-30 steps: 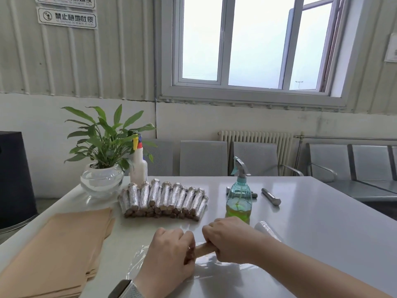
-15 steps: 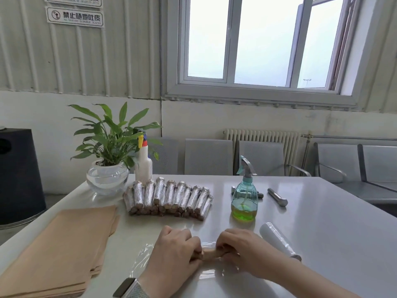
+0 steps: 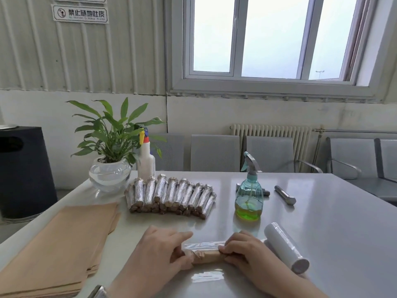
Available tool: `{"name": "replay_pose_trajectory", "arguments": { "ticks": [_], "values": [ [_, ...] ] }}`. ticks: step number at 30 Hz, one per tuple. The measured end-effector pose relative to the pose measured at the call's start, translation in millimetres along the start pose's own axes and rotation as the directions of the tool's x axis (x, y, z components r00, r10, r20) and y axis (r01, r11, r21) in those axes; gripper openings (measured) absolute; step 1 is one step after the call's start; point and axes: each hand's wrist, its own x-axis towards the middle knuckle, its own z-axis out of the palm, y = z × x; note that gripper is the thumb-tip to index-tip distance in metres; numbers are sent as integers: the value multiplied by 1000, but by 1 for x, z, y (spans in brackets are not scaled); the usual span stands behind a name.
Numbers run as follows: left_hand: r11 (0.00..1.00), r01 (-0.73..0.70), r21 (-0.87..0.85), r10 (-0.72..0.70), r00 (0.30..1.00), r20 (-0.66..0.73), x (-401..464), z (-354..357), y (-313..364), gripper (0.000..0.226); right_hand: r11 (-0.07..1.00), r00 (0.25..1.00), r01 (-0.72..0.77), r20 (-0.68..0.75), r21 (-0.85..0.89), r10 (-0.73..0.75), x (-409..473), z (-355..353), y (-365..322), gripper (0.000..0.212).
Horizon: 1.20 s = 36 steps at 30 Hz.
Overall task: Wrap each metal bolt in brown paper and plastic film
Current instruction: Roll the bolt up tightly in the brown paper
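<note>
A bolt wrapped in brown paper (image 3: 207, 255) lies crosswise on a sheet of clear plastic film (image 3: 207, 276) near the table's front edge. My left hand (image 3: 163, 248) grips its left end and my right hand (image 3: 242, 250) grips its right end, with film folded over the top of the roll. A white roll of plastic film (image 3: 285, 247) lies just right of my right hand. Behind stands a row of several wrapped bolts (image 3: 169, 193). A stack of brown paper sheets (image 3: 60, 244) lies at the left. A bare metal bolt (image 3: 284, 194) lies at the back right.
A blue spray bottle with green liquid (image 3: 249, 194) stands behind my right hand, hiding part of another bolt (image 3: 266, 192). A plant in a glass bowl (image 3: 110, 168) and a white spray bottle (image 3: 146, 160) stand at the back left. Grey chairs (image 3: 214, 152) line the far edge.
The view has tilted down a little. Both hands have rolled the paper-wrapped bolt forward on the film, and film now covers its top. The film roll has come into full view.
</note>
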Motion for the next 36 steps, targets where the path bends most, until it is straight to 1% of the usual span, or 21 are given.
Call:
{"name": "replay_pose_trajectory", "arguments": {
  "ticks": [3, 5, 13, 17, 21, 24, 28, 30, 32, 36],
  "values": [
    [996, 65, -58, -61, 996, 68, -1, 6, -1, 58, 1000, 1000, 0, -7, 12, 0, 0, 2, 2, 16],
    [990, 99, -99, -89, 991, 97, -1, 6, -3, 60, 1000, 1000, 1, -21, 14, -1, -1, 3, 2, 14],
    [925, 305, -227, -240, 931, 273, -3, -4, -9, 37, 1000, 999, -2, -44, 20, 3, -1, 5, 3, 11],
    [889, 394, -231, -327, 902, 282, -2, -4, -6, 19, 1000, 999, -12, -48, 19, 13, -1, 4, 1, 10],
    [893, 417, -168, -371, 895, 248, -5, 2, -2, 7, 1000, 999, -25, -39, 17, 26, -1, 4, 0, 9],
    [898, 411, -157, -378, 904, 201, -8, 4, -3, 8, 999, 999, -38, -37, 16, 39, -1, 4, -2, 9],
    [924, 369, -104, -346, 919, 188, -8, 5, -4, 24, 998, 998, -56, -29, 23, 56, -2, 3, -3, 9],
    [930, 362, -65, -344, 918, 197, -7, 6, -1, 27, 998, 998, -60, -30, 22, 60, -2, 2, -4, 10],
    [920, 387, -62, -367, 906, 211, -7, 6, 2, 23, 998, 998, -65, -22, 22, 66, -2, 2, -4, 10],
    [860, 497, -115, -446, 841, 305, -1, 5, 3, 9, 997, 997, -73, -19, 29, 74, -2, 2, -4, 11]
  ]
}}
